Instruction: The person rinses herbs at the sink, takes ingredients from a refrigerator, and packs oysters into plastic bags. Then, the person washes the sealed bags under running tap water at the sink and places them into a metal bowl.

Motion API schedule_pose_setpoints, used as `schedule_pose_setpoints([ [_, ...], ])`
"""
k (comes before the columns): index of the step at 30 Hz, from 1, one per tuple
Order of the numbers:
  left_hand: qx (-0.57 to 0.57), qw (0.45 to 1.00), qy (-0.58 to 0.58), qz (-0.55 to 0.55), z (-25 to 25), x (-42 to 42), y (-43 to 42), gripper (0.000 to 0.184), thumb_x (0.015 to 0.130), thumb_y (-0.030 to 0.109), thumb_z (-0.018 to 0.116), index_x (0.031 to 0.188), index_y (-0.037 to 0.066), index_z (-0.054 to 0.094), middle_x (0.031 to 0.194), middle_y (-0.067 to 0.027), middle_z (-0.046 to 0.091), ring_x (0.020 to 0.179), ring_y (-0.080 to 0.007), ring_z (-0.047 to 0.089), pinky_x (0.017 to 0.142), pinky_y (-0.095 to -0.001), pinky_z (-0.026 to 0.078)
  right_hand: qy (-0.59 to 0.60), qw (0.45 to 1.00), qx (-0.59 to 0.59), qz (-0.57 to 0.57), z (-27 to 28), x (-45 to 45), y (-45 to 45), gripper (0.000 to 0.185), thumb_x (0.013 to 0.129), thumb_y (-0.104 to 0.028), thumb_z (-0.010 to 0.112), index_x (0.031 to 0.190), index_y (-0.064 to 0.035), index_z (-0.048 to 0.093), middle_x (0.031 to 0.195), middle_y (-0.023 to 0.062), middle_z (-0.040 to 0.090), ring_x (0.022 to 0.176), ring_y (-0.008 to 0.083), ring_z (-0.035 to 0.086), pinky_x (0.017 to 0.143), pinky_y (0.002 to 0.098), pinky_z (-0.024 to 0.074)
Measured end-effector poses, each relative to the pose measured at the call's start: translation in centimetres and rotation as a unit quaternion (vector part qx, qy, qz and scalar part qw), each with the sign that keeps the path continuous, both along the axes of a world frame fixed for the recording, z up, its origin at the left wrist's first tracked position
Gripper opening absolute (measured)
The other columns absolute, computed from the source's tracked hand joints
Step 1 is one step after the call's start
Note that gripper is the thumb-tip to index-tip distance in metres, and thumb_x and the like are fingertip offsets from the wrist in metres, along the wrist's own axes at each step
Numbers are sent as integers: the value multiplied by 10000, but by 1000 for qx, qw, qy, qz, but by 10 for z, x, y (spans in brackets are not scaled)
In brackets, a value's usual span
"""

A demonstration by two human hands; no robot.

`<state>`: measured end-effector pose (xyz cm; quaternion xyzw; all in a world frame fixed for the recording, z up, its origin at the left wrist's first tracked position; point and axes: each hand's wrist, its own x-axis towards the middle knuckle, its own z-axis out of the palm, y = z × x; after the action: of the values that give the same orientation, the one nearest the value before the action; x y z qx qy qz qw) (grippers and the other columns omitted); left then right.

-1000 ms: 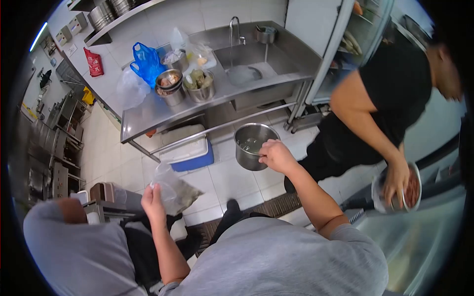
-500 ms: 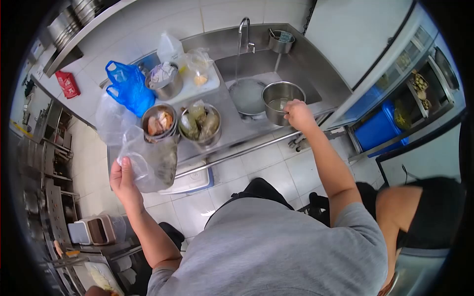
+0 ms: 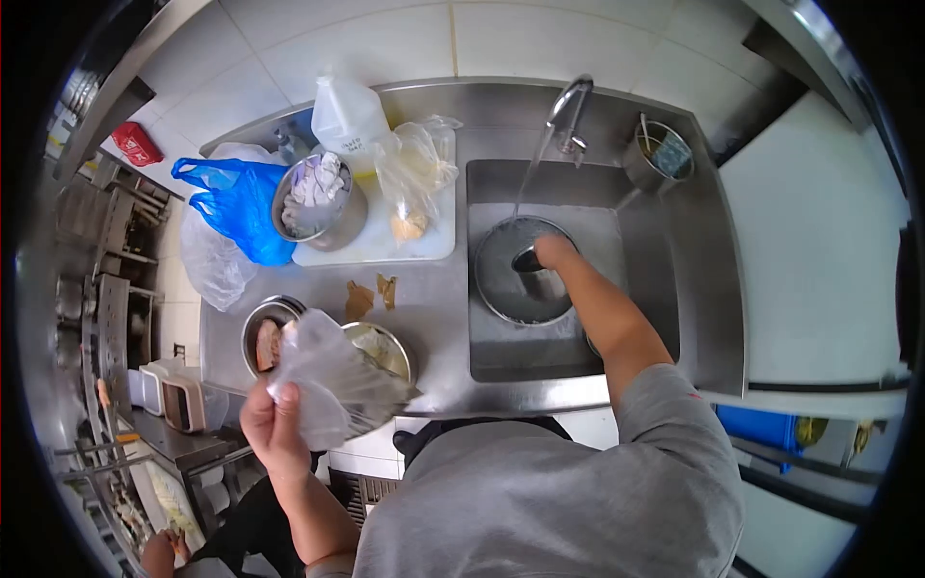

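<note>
My left hand is closed on the gathered top of a clear plastic bag with greyish contents I cannot make out. The bag hangs at the counter's front edge, partly covering two steel pots. One pot holds pinkish-orange pieces; the other pot holds wrapped greenish items. Inside the sink, my right hand grips a small steel pot, tilted in a wide round basin of water. Water runs from the faucet into this basin. My right fingertips are partly hidden by the pot.
On the counter stand a white cutting board, a steel pot of crumpled plastic, a blue bag and a white jug. Brown scraps lie nearby. A steel container sits in the sink's back corner. Another person's hand shows lower left.
My right hand has brought the small steel pot from the sink's front edge down into the water basin. My left hand still holds the plastic bag. The view has shifted closer over the sink.
</note>
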<state>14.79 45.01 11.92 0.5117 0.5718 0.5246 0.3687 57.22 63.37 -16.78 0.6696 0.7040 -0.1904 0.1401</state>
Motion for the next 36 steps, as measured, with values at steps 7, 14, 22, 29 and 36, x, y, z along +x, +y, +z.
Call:
schedule_pose_setpoints([
  [7, -44, 997, 9, -70, 1, 91, 43, 139, 879, 95, 587, 780, -3, 583, 711, 37, 510, 657, -45, 407, 585, -205, 310, 678, 629, 11, -381, 14, 7, 138, 141, 890, -165, 552, 856, -56, 633, 653, 54, 581, 486, 161, 498, 444, 267, 391],
  [14, -134, 984, 35, -109, -92, 179, 148, 198, 891, 155, 572, 761, 12, 530, 622, 29, 410, 613, -61, 357, 532, -246, 318, 725, 567, -128, -369, 24, 29, 138, 232, 907, -256, 577, 1027, -57, 588, 700, 15, 567, 540, 112, 502, 484, 245, 409],
  [22, -3, 977, 155, -147, -193, 268, 231, 176, 874, 165, 592, 863, -9, 570, 622, -141, 532, 568, -172, 499, 550, -337, 404, 582, 773, -117, -224, 137, 17, 88, 369, 813, -287, 698, 1069, -41, 600, 842, 70, 609, 704, 174, 586, 641, 310, 508],
  [29, -71, 994, 18, -83, -148, 240, 232, 219, 868, 136, 592, 1075, 71, 625, 627, 35, 482, 568, -71, 432, 531, -272, 370, 806, 456, -89, -367, 115, 29, 101, 54, 887, -115, 559, 894, -67, 584, 775, 16, 552, 696, 147, 544, 650, 312, 458],
  [36, -237, 944, -173, -149, -109, 212, 235, 162, 823, 144, 639, 964, 73, 677, 669, 81, 467, 610, -40, 386, 568, -224, 327, 768, 388, -13, -510, 74, 17, 129, 23, 844, -99, 604, 839, -84, 588, 699, -5, 479, 563, 135, 422, 515, 322, 348],
])
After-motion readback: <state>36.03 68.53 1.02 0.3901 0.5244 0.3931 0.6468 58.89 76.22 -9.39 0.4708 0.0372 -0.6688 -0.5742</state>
